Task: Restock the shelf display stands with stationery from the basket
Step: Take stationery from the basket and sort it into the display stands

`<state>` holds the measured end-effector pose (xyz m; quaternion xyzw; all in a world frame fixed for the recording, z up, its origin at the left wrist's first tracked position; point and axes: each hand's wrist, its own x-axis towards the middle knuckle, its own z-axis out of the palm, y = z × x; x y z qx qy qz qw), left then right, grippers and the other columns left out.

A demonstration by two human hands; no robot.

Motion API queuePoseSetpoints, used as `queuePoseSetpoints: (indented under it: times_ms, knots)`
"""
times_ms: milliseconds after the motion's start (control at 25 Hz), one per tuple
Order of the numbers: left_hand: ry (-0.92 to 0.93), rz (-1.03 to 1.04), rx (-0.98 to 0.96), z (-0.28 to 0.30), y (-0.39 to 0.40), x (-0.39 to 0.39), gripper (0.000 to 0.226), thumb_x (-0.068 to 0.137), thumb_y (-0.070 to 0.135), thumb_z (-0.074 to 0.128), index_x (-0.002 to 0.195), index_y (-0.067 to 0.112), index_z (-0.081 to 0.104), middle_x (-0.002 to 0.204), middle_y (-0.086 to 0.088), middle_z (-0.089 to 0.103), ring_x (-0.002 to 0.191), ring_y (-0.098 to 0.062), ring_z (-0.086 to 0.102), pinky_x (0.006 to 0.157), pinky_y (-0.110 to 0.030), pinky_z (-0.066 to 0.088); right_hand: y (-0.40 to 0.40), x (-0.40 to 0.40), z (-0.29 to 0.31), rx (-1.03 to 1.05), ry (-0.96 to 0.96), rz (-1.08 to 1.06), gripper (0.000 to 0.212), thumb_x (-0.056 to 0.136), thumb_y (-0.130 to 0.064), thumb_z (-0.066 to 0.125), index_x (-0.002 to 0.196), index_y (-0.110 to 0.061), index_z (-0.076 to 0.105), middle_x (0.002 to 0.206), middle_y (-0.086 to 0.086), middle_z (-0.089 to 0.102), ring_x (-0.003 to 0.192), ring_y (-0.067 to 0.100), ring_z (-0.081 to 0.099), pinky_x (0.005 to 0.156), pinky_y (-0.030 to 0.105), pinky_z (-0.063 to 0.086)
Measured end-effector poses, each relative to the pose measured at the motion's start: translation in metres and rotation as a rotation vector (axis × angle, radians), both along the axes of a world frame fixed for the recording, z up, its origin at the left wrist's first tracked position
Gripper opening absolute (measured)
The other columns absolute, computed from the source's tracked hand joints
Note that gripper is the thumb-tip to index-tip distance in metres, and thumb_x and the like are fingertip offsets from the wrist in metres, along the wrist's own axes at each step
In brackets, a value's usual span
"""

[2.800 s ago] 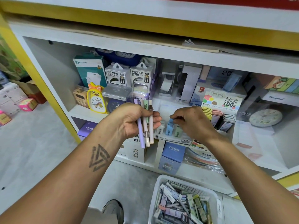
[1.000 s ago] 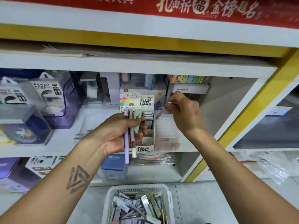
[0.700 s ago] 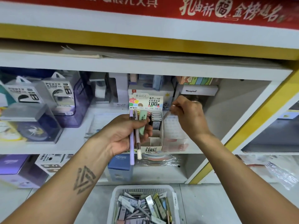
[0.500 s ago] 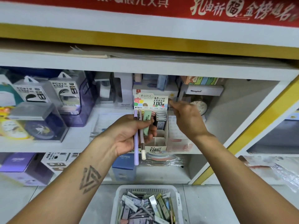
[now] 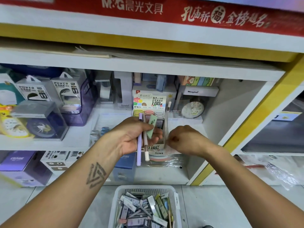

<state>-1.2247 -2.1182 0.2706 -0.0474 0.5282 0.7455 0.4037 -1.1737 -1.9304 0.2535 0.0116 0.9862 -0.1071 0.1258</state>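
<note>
My left hand [image 5: 131,137] grips a purple pen [image 5: 139,152], a brown pen with a white end [image 5: 145,145] and a small green box [image 5: 150,127] in front of the pencil-lead display stand [image 5: 148,101] on the middle shelf. At the stand's lower right corner, my right hand [image 5: 185,140] has curled fingers that pinch the lower end of a thin pen [image 5: 167,116]. That pen stands upright against the stand's right side. The white basket [image 5: 117,198], full of mixed stationery packs, sits on the floor below.
Power bank boxes [image 5: 65,91] and a clear case [image 5: 37,119] fill the shelf to the left. A small clock [image 5: 194,110] stands behind on the right, and boxes [image 5: 21,165] sit on the lower shelf. A yellow post [image 5: 238,134] frames the right side.
My right hand has come down from the top of the display stand to its lower right corner, bringing the thin pen upright beside it. My left hand keeps the same items.
</note>
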Motion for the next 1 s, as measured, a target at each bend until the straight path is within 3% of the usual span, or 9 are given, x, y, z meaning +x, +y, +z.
queuePoseSetpoints:
  times_ms: [120,200,280,360,520,600,680,840,1000]
  knots:
    - [0.018,-0.021,-0.012,-0.004,0.006,0.008,0.014,0.097,-0.004,0.05,0.104,-0.008,0.061,0.09,-0.027,0.071,0.073,-0.033,0.072,0.058,-0.035,0.062,0.001,0.008,0.005,-0.03,0.003,0.031,0.035,0.096,-0.044,0.051,0.073,-0.02,0.062,0.079,-0.001,0.062,0.079,0.019,0.059,0.067,0.032,0.046]
    - [0.066,-0.053,-0.03,-0.007,0.008,0.01,0.015,0.096,-0.003,0.054,0.107,-0.007,0.063,0.102,-0.027,0.071,0.079,-0.034,0.073,0.059,-0.035,0.061,0.003,0.008,0.013,-0.079,0.15,-0.002,0.032,0.096,-0.044,0.054,0.075,-0.022,0.065,0.076,-0.005,0.064,0.076,0.017,0.061,0.063,0.028,0.044]
    - [0.119,-0.086,-0.038,-0.007,0.01,0.012,0.017,0.094,0.0,0.058,0.109,-0.002,0.065,0.104,-0.026,0.072,0.084,-0.035,0.073,0.057,-0.033,0.059,0.006,0.003,0.022,-0.415,0.337,-0.166,0.024,0.096,-0.037,0.06,0.082,-0.02,0.07,0.075,-0.004,0.07,0.072,0.015,0.066,0.062,0.026,0.049]
    - [0.16,-0.114,-0.033,-0.007,0.011,0.013,0.021,0.091,0.002,0.063,0.112,-0.001,0.065,0.104,-0.024,0.072,0.088,-0.036,0.073,0.056,-0.031,0.058,0.0,-0.001,0.025,-0.827,0.336,-0.306,0.015,0.092,-0.031,0.069,0.09,-0.017,0.074,0.074,-0.002,0.074,0.064,0.01,0.066,0.06,0.026,0.051]
    - [0.161,-0.144,-0.02,-0.004,0.005,0.009,0.025,0.093,0.003,0.06,0.117,-0.004,0.063,0.103,-0.029,0.071,0.089,-0.039,0.073,0.06,-0.033,0.06,-0.007,-0.008,0.022,-1.101,0.285,-0.384,0.006,0.084,-0.007,0.077,0.088,-0.005,0.074,0.071,0.005,0.072,0.061,0.013,0.063,0.058,0.024,0.052]
    - [0.154,-0.092,-0.033,-0.001,-0.003,0.004,0.021,0.094,0.0,0.058,0.114,-0.006,0.061,0.095,-0.03,0.071,0.079,-0.037,0.074,0.057,-0.031,0.061,-0.006,-0.011,0.023,-1.223,0.306,-0.417,0.008,0.085,0.0,0.073,0.092,-0.003,0.071,0.074,0.01,0.073,0.061,0.018,0.066,0.062,0.027,0.055]
    - [0.22,-0.013,-0.092,0.003,-0.011,-0.001,0.014,0.093,-0.002,0.059,0.106,-0.004,0.06,0.079,-0.027,0.071,0.052,-0.025,0.066,0.041,-0.022,0.048,-0.009,-0.012,0.022,-1.103,0.357,-0.305,0.009,0.087,-0.002,0.072,0.096,-0.006,0.073,0.08,0.007,0.074,0.068,0.017,0.068,0.064,0.027,0.056]
    - [0.319,0.086,-0.197,0.01,-0.03,-0.008,0.005,0.094,0.001,0.058,0.094,-0.004,0.058,0.061,-0.022,0.062,0.031,-0.012,0.039,0.03,-0.015,0.022,-0.031,-0.01,0.021,-0.257,0.529,0.303,0.027,0.086,-0.033,0.075,0.11,-0.022,0.075,0.108,-0.007,0.061,0.101,0.013,0.05,0.086,0.027,0.041]
    - [0.282,0.118,-0.174,0.016,-0.056,-0.012,0.014,0.099,0.01,0.054,0.098,-0.004,0.056,0.06,-0.019,0.06,0.031,-0.011,0.034,0.031,-0.016,0.019,-0.065,-0.016,0.018,-0.226,0.577,0.382,0.014,0.092,-0.025,0.067,0.101,-0.014,0.07,0.082,-0.007,0.056,0.077,0.015,0.05,0.07,0.036,0.046]
